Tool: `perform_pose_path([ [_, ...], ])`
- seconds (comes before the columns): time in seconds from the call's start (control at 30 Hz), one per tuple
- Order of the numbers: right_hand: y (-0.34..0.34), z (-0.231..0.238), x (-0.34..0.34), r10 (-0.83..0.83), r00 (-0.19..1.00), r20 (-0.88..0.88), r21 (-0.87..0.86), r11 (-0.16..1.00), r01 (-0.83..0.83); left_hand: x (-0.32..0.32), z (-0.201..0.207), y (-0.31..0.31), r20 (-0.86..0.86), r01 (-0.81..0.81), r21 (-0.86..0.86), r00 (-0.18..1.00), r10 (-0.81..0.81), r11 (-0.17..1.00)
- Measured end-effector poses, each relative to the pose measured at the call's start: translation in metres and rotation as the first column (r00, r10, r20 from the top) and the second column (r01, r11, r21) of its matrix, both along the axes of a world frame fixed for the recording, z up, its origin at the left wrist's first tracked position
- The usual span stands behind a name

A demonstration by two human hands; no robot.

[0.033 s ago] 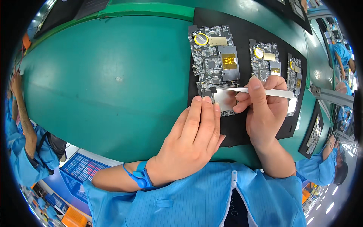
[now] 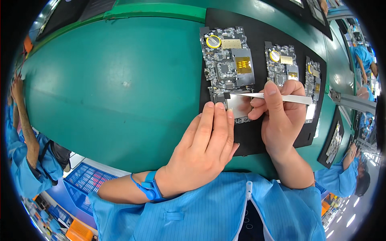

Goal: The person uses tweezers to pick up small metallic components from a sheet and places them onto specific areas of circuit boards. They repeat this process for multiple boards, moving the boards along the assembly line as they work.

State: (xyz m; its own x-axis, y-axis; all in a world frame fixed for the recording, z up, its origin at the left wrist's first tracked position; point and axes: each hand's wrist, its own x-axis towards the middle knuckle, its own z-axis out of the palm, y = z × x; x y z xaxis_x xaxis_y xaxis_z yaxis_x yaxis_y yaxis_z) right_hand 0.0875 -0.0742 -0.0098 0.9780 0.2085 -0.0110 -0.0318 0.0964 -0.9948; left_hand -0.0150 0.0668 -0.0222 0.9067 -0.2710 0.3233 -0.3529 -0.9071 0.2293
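A black circuit board [image 2: 225,68] with a yellow-ringed coin cell [image 2: 213,41] and an amber-taped patch [image 2: 243,65] lies on a black mat [image 2: 265,136]. My left hand [image 2: 205,140] is open, fingers stretched, their tips resting on the board's near left edge. My right hand [image 2: 281,112] pinches silver tweezers [image 2: 295,99], thumb on top. The tweezers point left, their tips at a small black piece [image 2: 227,96] by the corner of a shiny silver plate [image 2: 238,106] on the board. Whether the tips grip that piece is too small to tell.
Two more such boards, a middle one [image 2: 280,64] and a right one [image 2: 311,82], lie on the mat. A green work surface [image 2: 112,88] spreads to the left. A blue basket [image 2: 82,180] stands below its edge. People in blue work at both sides.
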Motion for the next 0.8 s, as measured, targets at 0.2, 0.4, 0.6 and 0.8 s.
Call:
perform_pose_path([
  [0.2, -0.001, -0.002, 0.000, 0.001, 1.000, 0.010, 0.016, 1.000, -0.001, 0.000, 0.000, -0.001, -0.009, -0.008, 0.002, 1.000, 0.008, 1.000],
  [0.4, -0.001, -0.003, -0.001, 0.010, 1.000, 0.026, 0.025, 1.000, -0.010, 0.007, 0.005, 0.002, -0.082, -0.016, -0.188, 0.997, 0.000, 0.982],
  [0.6, 0.001, -0.006, -0.003, 0.029, 0.988, 0.151, -0.037, 0.999, -0.024, 0.015, 0.023, 0.009, -0.201, 0.006, -0.198, 0.979, -0.046, 0.980],
  [0.8, -0.009, -0.011, -0.009, 0.260, 0.745, 0.614, -0.313, 0.947, -0.073, 0.005, 0.022, 0.008, -0.227, 0.008, -0.187, 0.973, -0.051, 0.982],
])
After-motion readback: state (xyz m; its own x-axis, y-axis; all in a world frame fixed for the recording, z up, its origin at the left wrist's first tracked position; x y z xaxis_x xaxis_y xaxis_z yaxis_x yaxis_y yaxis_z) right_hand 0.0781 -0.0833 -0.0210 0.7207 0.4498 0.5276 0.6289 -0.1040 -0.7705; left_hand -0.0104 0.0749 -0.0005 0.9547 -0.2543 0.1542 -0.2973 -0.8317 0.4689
